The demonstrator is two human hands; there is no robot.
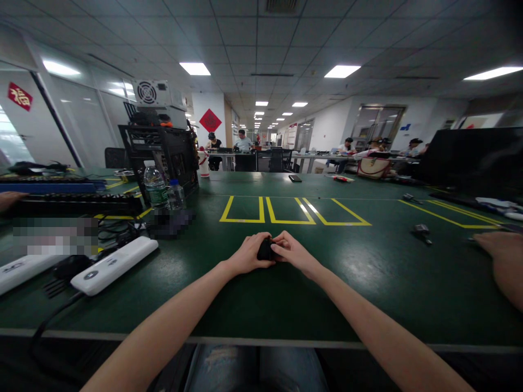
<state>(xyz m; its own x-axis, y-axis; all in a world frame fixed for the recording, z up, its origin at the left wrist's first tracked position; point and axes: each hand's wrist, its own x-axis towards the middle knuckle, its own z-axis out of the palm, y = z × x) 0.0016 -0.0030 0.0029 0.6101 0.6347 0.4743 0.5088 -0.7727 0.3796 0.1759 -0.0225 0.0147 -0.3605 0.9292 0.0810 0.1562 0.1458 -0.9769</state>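
Note:
A small black object (265,250) sits between my two hands, low over the green table in front of me. Its kind is hard to make out. My left hand (250,253) wraps round its left side, thumb below and fingers over the top. From the right, my right hand (291,251) pinches at the same object with its fingertips. The fingers hide much of it. Just beyond the hands, yellow tape outlines (245,221) mark the table top (229,310).
To the left lie a white power strip (116,265) with cables, a water bottle (155,188) and an open computer case (163,155). Small metal parts (420,233) rest at the right. Other people's hands show at the right edge (502,261) and left edge (10,200).

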